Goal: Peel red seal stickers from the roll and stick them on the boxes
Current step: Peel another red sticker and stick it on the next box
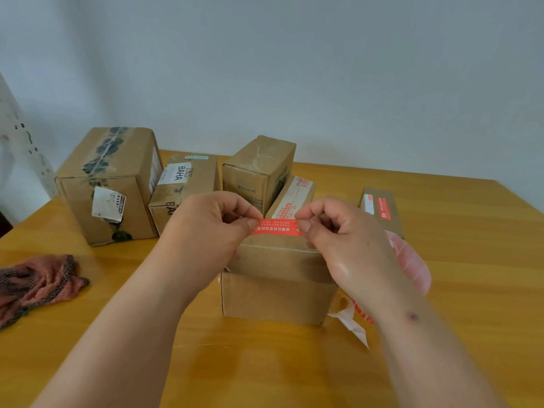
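Above the cardboard box (276,278) near the table's (265,372) front edge, my left hand (212,228) and right hand (338,231) pinch the flimsy, tacky red seal sticker (278,227) taut by its ends.

We reach both bare forearms forward from the near edge of the desk, converging toward its middle. Our left hand (206,225) is raised with its back toward us, fingers curled, thumb and forefinger pinching the left end of the red seal sticker (276,227). Our right hand (347,237) mirrors it, fingers curled under, thumb tip and forefinger pinching the right end. The two hands sit level, close together, holding the strip taut between them.
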Demonstrator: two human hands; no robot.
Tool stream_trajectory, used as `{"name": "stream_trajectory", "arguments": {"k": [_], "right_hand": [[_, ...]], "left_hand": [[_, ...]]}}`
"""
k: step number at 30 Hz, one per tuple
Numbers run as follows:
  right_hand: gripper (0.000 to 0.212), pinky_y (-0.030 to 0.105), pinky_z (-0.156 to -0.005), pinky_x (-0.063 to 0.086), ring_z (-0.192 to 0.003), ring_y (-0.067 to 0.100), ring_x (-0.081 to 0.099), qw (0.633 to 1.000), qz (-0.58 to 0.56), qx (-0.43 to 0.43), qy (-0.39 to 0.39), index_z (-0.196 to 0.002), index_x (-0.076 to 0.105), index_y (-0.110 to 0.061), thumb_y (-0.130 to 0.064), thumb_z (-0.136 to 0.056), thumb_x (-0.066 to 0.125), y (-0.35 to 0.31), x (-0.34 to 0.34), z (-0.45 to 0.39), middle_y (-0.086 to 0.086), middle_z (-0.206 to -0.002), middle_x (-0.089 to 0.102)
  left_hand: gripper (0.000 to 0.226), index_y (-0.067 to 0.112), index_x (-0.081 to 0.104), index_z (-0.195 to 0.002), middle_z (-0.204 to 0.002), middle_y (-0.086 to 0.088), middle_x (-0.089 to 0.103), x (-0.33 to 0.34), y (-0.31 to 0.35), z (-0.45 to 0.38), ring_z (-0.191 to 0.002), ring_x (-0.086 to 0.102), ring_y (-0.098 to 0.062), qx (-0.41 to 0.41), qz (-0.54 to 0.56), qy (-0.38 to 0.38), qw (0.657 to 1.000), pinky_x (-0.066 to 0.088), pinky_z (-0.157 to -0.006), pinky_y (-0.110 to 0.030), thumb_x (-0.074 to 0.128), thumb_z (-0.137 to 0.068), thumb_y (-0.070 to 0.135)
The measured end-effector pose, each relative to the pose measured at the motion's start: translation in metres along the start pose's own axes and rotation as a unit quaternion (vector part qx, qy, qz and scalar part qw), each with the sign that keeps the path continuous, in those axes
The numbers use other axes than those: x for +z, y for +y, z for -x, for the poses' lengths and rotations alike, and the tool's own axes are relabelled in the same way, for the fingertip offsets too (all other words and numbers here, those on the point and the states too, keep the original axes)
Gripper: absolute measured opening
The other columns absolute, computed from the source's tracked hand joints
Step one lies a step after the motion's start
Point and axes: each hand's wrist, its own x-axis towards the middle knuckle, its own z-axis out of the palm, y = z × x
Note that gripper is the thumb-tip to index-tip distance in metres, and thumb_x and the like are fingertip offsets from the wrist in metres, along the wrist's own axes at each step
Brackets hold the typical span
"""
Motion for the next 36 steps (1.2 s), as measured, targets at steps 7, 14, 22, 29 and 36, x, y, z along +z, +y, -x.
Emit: {"name": "stream_trajectory", "arguments": {"k": [7,14,22,29,36], "right_hand": [[0.016,0.042,-0.091,0.047,-0.078,0.001,0.051,0.994,0.102,0.023,-0.013,-0.098,0.048,-0.044,-0.029,-0.096,0.053,0.006,0.010,0.003,-0.023,-0.077,0.049],[0.009,0.041,-0.097,0.039,-0.079,0.005,0.054,0.983,0.180,0.010,0.021,-0.092,0.050,-0.037,-0.030,-0.091,0.057,0.004,0.013,0.002,-0.018,-0.078,0.054],[0.012,0.032,-0.085,0.023,-0.086,0.009,0.049,0.970,0.243,-0.014,0.025,-0.086,0.047,-0.037,-0.028,-0.090,0.054,0.006,0.017,-0.002,-0.015,-0.085,0.056],[0.012,0.033,-0.083,0.025,-0.087,0.011,0.047,0.963,0.265,-0.031,0.026,-0.086,0.045,-0.037,-0.027,-0.089,0.052,0.008,0.019,-0.005,-0.014,-0.086,0.056],[0.009,0.033,-0.086,0.025,-0.090,0.011,0.050,0.956,0.290,-0.038,0.025,-0.087,0.046,-0.036,-0.029,-0.088,0.051,0.008,0.021,-0.004,-0.013,-0.086,0.055]], "left_hand": [[0.033,0.037,0.058,-0.123,-0.077,0.011,0.066,0.005,-0.002,-0.006,-0.072,0.061,-0.005,0.020,-0.123,-0.054,0.991,0.043,-0.057,-0.015,0.062,-0.092,0.027],[0.011,0.032,0.054,-0.096,-0.078,0.011,0.065,0.013,-0.002,-0.011,-0.075,0.061,-0.006,0.016,-0.192,-0.030,0.981,0.052,-0.060,-0.023,0.063,-0.090,0.029],[0.013,0.033,0.055,-0.086,-0.080,0.014,0.058,0.018,-0.003,-0.013,-0.077,0.055,-0.005,0.023,-0.252,-0.009,0.967,0.043,-0.059,-0.017,0.066,-0.086,0.027],[0.010,0.032,0.056,-0.087,-0.080,0.013,0.058,0.021,-0.005,-0.013,-0.077,0.055,-0.007,0.023,-0.259,-0.005,0.966,0.046,-0.060,-0.019,0.064,-0.086,0.026],[0.010,0.031,0.056,-0.087,-0.079,0.012,0.058,0.023,-0.002,-0.011,-0.076,0.055,-0.007,0.021,-0.269,-0.004,0.963,0.048,-0.063,-0.022,0.065,-0.084,0.026]]}}
